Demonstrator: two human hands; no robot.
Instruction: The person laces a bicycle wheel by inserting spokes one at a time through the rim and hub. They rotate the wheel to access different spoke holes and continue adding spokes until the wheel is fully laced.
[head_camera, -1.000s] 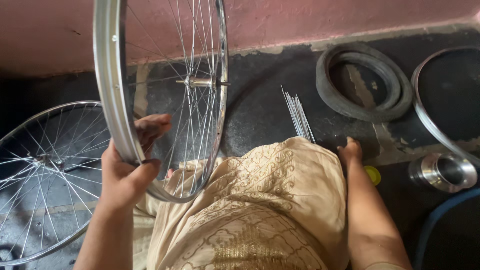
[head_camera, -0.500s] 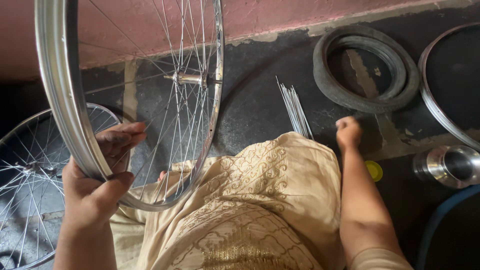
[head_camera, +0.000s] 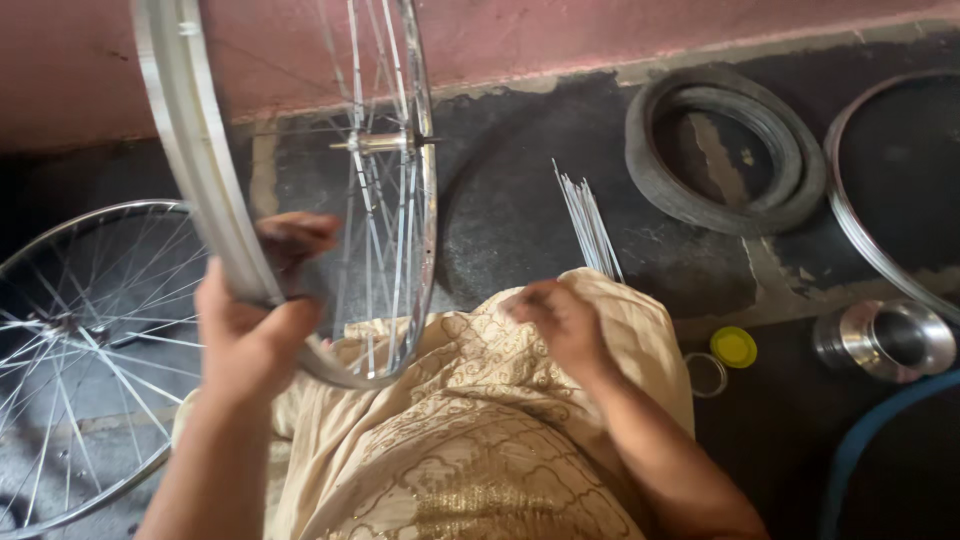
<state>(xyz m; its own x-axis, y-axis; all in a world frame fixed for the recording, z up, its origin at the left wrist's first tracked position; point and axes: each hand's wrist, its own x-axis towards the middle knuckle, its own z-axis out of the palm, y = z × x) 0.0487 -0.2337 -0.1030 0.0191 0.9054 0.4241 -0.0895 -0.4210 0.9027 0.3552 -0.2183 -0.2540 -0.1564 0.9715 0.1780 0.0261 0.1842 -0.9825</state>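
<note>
While the left hand (head_camera: 250, 330) was closed around the rim of a spoked bicycle wheel (head_camera: 200, 190), fingers wrapped over the metal and thumb underneath, the wheel stood upright and slightly tilted, its lower edge resting against the cream patterned cloth (head_camera: 470, 440) over the person's lap. The hub and axle (head_camera: 385, 143) sat at about 1 o'clock from that hand. The right hand (head_camera: 560, 320) lay on the cloth at 3 o'clock from the left hand, fingers loosely curled; whether it held anything could not be told. A bundle of loose spokes (head_camera: 588, 222) lay on the dark floor at 12 o'clock from the right hand, just beside it. A second spoked wheel (head_camera: 80, 350) lay flat at 9 o'clock from the left hand. A tyre (head_camera: 725, 150) lay at 1 o'clock from the right hand, a bare rim (head_camera: 860, 230) beyond it. A yellow cap (head_camera: 734, 346) and a shiny metal cup (head_camera: 885, 340) lay at 3 o'clock
</note>
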